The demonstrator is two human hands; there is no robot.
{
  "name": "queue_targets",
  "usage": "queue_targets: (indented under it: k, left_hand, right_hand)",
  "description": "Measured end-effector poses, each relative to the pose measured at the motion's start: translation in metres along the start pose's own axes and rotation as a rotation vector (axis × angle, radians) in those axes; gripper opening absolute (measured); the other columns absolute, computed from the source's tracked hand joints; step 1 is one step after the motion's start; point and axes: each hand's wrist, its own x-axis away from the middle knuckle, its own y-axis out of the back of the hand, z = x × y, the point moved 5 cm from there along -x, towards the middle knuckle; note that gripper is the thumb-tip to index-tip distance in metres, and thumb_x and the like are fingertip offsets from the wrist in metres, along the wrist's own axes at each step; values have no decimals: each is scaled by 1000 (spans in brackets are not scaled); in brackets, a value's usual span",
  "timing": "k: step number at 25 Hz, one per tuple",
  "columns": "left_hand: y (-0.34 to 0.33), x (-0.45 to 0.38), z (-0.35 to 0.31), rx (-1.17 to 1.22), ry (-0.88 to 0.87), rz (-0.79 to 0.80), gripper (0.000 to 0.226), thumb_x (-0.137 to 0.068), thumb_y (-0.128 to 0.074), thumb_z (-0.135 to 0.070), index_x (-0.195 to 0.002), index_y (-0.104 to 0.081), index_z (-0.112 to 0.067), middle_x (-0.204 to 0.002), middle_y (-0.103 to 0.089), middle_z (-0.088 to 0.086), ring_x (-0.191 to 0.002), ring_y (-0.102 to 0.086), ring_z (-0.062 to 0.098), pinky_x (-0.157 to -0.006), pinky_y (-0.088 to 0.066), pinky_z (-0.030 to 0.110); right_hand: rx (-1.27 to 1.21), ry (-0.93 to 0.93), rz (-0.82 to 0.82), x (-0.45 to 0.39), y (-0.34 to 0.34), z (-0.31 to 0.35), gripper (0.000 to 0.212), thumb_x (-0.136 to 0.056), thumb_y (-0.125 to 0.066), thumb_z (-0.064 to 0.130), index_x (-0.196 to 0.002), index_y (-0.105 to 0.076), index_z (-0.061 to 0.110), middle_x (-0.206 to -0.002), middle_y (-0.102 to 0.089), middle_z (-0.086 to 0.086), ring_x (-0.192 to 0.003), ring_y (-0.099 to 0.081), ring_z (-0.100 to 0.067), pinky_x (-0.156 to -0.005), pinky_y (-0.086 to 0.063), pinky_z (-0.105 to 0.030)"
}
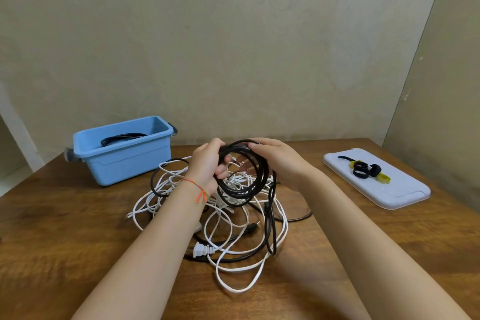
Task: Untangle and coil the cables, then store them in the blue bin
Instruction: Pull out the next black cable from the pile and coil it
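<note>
Closest to the person, a white flat cable [235, 271] loops across the wooden counter [65, 241], and its white plug [204, 250] lies just in front of the left forearm. That cable runs back into a loose tangle of white and black cables [181, 184] spread over the middle of the counter, with a small black plug [253, 227] lying among the strands.

Above the tangle both hands hold a black cable coil [244, 179] upright, off the surface. The left hand [207, 163] has its grip closed round the left side of the coil, fingers curled through the loops; a thin coloured thread bracelet [198, 188] sits on that wrist. The right hand [275, 157] pinches the top of the coil between thumb and fingertips. A free length of the black cable hangs down from the right side of the coil and reaches the pile below.

Farther back on the left stands the blue bin [124, 161], open, near the counter's rear edge, with a coiled black cable [122, 137] already lying inside it. Well apart on the right a pale lid [376, 184] lies flat, carrying a small cluster of black and yellow cable ties [366, 170]. Behind everything rises a beige patterned wall [233, 47].
</note>
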Motion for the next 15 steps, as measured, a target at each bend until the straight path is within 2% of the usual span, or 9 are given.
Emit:
queue_targets:
  k: [2, 4, 6, 10, 13, 15]
  left_hand:
    - [-1, 1, -1, 85, -20, -17, 19, -94, -40, -11, -75, -42, -9, -53, -46, 4, -32, -23, 10, -34, -19, 18]
    - [0, -1, -1, 156, -7, -30, 20, -94, -38, -11, -75, -43, -8, -54, -46, 3, -32, -24, 10, -32, -20, 18]
    - [0, -4, 1, 202, 30, -31, 19, -94, -35, -12, -79, -46, -8, -54, -47, 3, -32, -26, 9, -32, -22, 19]
    - [0, -4, 3, 215, 92, 11, 21, -96, -32, -11, -87, -51, -7, -59, -48, 3, -33, -27, 9, -32, -24, 19]
    - [0, 0, 3, 198, 118, 63, 23, -98, -31, -11, -88, -51, -8, -59, -47, 2, -33, -27, 8, -32, -24, 19]
    - [2, 1, 2, 194, 121, 86, 24, -99, -31, -12, -88, -52, -10, -58, -45, 0, -33, -26, 7, -33, -23, 19]
  right_hand:
    - [-213, -45, -6, -3, -3, -8, 27, -103, -45, 20, -113, -63, 2, -77, -64, -9, -62, -59, -21, -63, -49, -31]
    - [-437, -81, 19, -2, -8, -14, 25, -101, -45, 26, -103, -57, 3, -67, -49, -5, -53, -44, -19, -60, -40, -33]
    - [-511, -51, 18, -3, -9, -15, 27, -99, -49, 34, -95, -59, 8, -66, -44, -4, -52, -40, -18, -58, -39, -32]
    - [-258, 68, -234, -6, -4, -11, 28, -101, -54, 33, -97, -71, 11, -74, -59, -10, -58, -55, -19, -57, -53, -34]
    - [-273, 77, -337, -6, 2, -8, 28, -102, -53, 32, -105, -73, 12, -92, -74, -12, -75, -70, -26, -73, -61, -40]
    - [-285, 54, -417, -8, 13, -8, 31, -103, -49, 35, -105, -73, 16, -97, -74, -11, -83, -72, -24, -74, -60, -38]
